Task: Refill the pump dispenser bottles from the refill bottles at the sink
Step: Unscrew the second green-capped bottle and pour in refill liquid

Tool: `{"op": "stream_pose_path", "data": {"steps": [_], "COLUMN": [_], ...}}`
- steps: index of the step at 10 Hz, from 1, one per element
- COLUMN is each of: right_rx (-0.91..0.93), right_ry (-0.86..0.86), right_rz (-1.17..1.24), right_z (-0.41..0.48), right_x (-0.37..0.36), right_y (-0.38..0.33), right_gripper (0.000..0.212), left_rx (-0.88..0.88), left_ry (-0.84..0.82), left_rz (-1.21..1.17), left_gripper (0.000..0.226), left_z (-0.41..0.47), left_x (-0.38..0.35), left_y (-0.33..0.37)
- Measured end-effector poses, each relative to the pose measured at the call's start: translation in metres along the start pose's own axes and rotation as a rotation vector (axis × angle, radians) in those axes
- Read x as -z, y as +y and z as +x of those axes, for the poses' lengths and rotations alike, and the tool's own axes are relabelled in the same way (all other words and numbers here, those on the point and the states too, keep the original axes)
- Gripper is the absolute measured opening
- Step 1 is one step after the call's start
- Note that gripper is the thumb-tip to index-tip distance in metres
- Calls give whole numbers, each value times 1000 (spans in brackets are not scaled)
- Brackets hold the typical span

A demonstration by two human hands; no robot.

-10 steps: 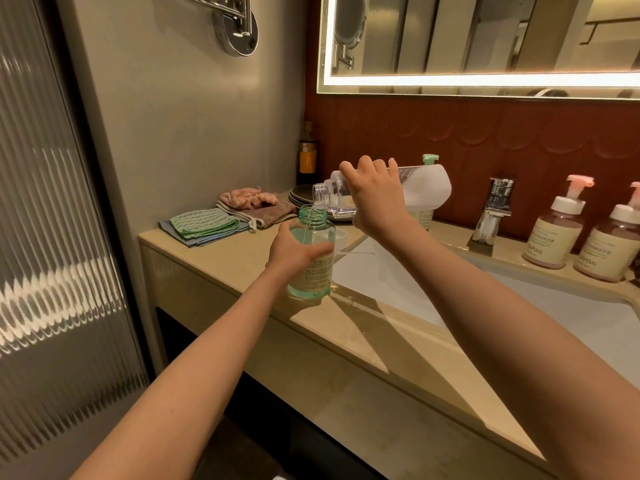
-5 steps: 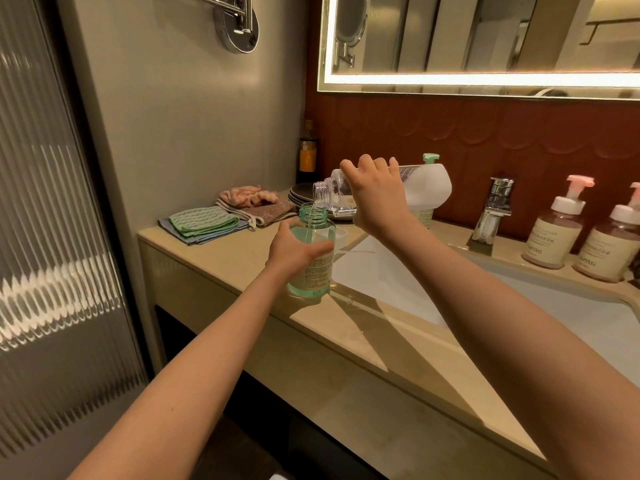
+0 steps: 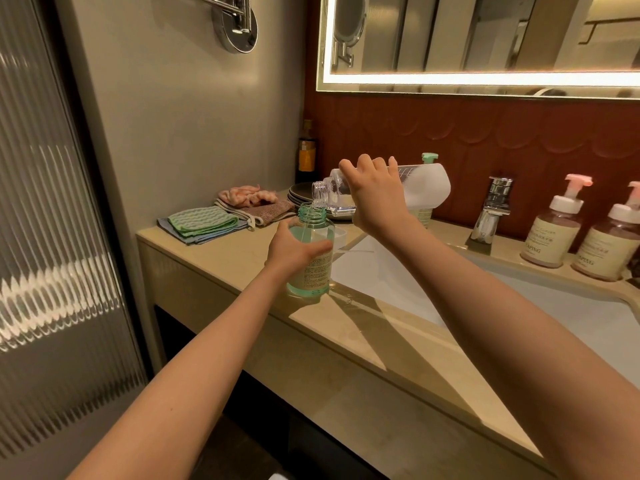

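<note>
Foreground: two bare forearms reaching over the beige countertop.

At the counter's front edge, just left of the sink basin: left hand wrapped round the body of the green dispenser bottle, which stands upright with its pump off and neck open. Level of the pale green liquid hard to read behind the fingers.

Just above and behind: right hand grasping from above the refill bottle, tipped near horizontal, with its mouth directly over the open neck, close but apparently not touching. A thin thread of liquid seemingly falling inside.

Judged step: pouring, this bottle not yet full.

For a clean pour:
- Press the lower bottle flat against the counter.
- Centre the upper mouth over the narrow neck.
- Raise the refill's base slowly.
- Level off before the shoulder fills.

Likely fault: dribble down the label onto the counter.

Farther left:
- folded cloths
- pink cloth
- stacked plates just behind the pour, close enough to catch a swinging elbow or bottle base

Behind the refill, partly hidden: green-capped bottle.

Farther right:
- faucet
- two capped pump bottles, well apart from the hands, probably next in turn

Rearmost: dark bottle in the corner and the lit mirror.
</note>
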State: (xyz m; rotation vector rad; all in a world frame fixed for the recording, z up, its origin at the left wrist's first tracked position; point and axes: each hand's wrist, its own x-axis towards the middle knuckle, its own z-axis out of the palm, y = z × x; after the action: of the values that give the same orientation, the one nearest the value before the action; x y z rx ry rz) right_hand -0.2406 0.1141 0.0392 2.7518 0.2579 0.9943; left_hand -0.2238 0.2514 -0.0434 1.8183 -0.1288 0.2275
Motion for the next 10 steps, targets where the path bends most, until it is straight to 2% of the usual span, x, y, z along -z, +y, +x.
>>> {"op": "stream_pose_path", "data": {"steps": [10], "right_rx": [-8], "right_ry": [-2], "right_rz": [5], "right_z": [-1], "right_x": [3], "right_y": [-2], "right_gripper": [61], "left_rx": [5], "left_ry": [2], "left_rz": [-5], "left_gripper": [81], "left_z": [1], "left_x": [0], "left_y": [-1]}}
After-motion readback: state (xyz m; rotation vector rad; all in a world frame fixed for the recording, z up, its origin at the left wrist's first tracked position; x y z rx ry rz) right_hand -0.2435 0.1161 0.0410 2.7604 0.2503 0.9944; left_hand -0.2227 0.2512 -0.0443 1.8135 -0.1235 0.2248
